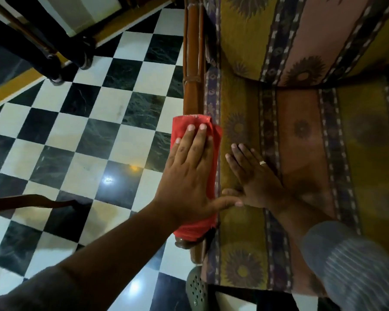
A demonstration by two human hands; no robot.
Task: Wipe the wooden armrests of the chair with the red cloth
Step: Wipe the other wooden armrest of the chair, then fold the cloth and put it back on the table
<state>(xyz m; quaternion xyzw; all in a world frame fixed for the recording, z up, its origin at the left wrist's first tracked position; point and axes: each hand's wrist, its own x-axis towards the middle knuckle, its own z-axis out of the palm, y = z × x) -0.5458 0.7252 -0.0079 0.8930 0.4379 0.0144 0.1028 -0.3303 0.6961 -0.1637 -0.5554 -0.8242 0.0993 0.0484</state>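
The chair's left wooden armrest [191, 63] runs from the top of the view down toward me. A red cloth [213, 158] is draped over its near half. My left hand [189, 176] lies flat on top of the cloth, fingers spread, pressing it onto the wood. My right hand [254, 176], with a ring on one finger, rests palm-down on the patterned seat cushion [301, 142] just right of the armrest and holds nothing. The armrest's rounded front end [184, 243] shows below the cloth. The other armrest is out of view.
A black-and-white chequered tile floor [88, 131] spreads to the left. Dark furniture legs [54, 63] stand at the top left. The striped back cushion [312, 37] fills the top right. A perforated grey shoe [197, 288] shows at the bottom, a curved wooden piece [32, 202] at the left.
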